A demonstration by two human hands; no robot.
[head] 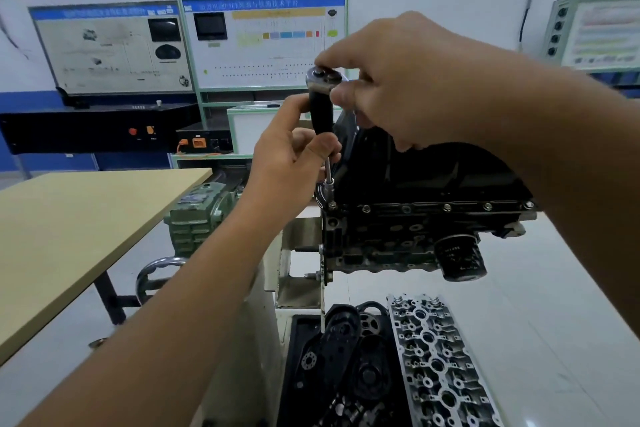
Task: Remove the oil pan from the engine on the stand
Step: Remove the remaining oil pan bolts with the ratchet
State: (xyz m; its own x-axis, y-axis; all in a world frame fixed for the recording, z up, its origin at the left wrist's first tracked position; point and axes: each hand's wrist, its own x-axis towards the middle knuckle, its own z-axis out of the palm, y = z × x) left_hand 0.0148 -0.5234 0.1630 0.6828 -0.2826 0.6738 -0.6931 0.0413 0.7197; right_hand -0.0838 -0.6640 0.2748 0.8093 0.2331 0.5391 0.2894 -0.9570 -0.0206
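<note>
Step in hand: loosening the corner flange bolt of the black ribbed oil pan; my left hand grasps the black-handled chrome ratchet, my right hand pinches its head. Next, I judge, back this bolt out; the other flange bolts remain seated.

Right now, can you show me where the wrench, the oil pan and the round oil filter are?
wrench (320, 107), head view, on its black handle.
oil pan (446, 173), head view, on its dark side wall.
oil filter (459, 258), head view, on its black round body.

Both bare forearms reached forward and up. Left hand curled around a tool grip, thumb upward. Right hand arched above, fingertips pinching its top.
</note>
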